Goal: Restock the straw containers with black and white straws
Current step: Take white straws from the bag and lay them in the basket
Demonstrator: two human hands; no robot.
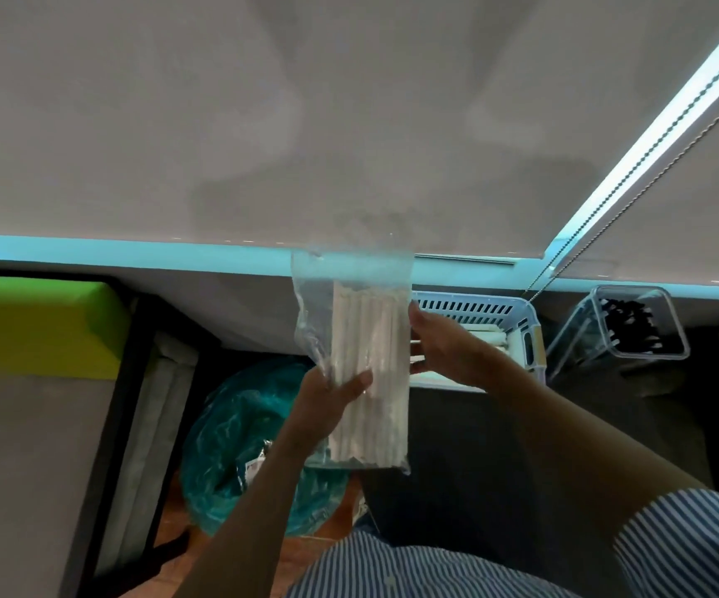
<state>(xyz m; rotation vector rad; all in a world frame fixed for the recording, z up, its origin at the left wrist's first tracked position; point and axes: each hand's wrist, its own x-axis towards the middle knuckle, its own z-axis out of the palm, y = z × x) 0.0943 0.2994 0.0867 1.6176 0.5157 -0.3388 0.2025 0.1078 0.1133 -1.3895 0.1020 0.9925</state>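
A clear plastic bag of white straws (364, 373) is held upright in front of me, over the dark table edge. My left hand (327, 397) grips the bag's lower left side, thumb across the front. My right hand (444, 347) holds the bag's right edge near the middle. Behind the right hand stands a white slotted basket (478, 306) with white straws lying in it. To the right, a clear plastic container (633, 325) holds black straws.
A dark table (521, 446) carries the basket and container. A bin lined with a teal bag (254, 425) stands on the floor at lower left. A green-topped surface (34, 321) lies far left. A roller blind with a bead chain (608, 209) hangs behind.
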